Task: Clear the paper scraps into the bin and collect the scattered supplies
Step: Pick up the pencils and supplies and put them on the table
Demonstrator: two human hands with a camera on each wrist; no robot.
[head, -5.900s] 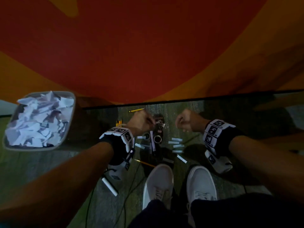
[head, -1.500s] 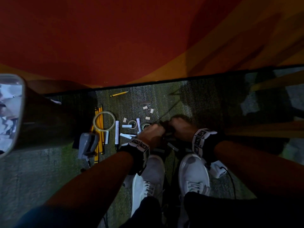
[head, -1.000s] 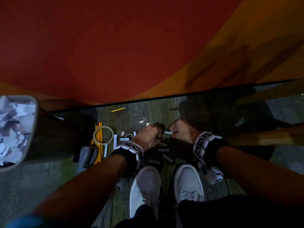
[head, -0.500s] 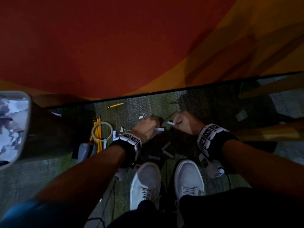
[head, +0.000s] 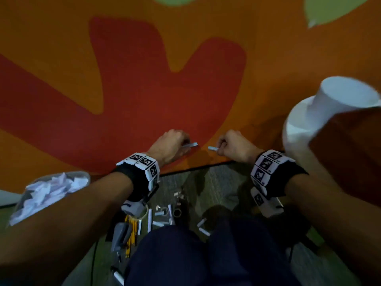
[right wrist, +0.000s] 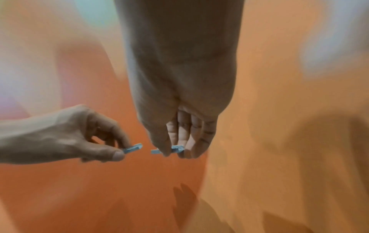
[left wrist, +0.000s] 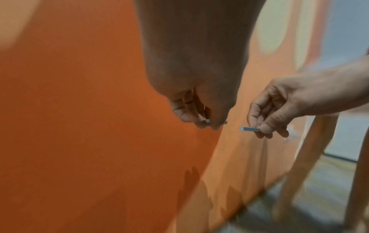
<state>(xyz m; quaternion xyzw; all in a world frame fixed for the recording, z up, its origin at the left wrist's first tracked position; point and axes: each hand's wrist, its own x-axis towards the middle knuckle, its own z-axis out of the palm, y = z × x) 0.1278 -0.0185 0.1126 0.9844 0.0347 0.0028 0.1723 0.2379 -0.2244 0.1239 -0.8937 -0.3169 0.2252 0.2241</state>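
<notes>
left hand (head: pixel 172 145) fingers pinch pale strip (head: pixel 190 144); right hand (head: pixel 235 146) fingers pinch second strip (head: pixel 212 148), tips apart.

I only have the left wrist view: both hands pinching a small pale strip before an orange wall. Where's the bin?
Observer: To the person's left. The bin is heaped with crumpled paper scraps.
Operator: Are the hands over it?
Observer: No. The left hand and right hand, each pinching a pale strip, are off to its right.
Operator: Anything on the floor?
Observer: Yes. Yellow pencils, a tape ring and loose strips lie by the knees.
</notes>
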